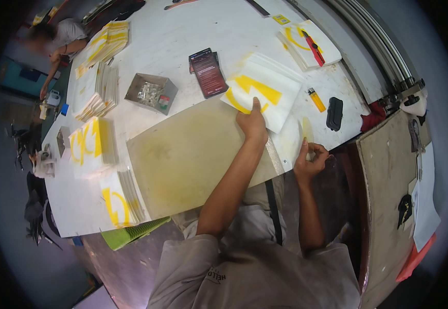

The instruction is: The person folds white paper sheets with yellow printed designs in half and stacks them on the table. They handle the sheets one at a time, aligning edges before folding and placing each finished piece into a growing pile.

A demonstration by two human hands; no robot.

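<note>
L hand (253,122) closed on white sheets (280,77) w/ yellow print, thumb on top, over tabletop (167,31) btwn phone (210,74) & lighter (316,100); R hand (311,159) part-curled, pinching thin yellowish strip (306,129) nr tabletop's edge.

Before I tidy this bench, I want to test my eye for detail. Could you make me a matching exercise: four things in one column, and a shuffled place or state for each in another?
Column one
1. Red utility knife
2. Lighter
3. Smartphone
4. Left hand

Column two
A. Lit, with a dark reddish screen
B. Gripping white sheets with yellow markings
C. Lying on a stack of sheets
D. Just left of the black oblong case

Right pairs: 1-C, 2-D, 3-A, 4-B
</note>
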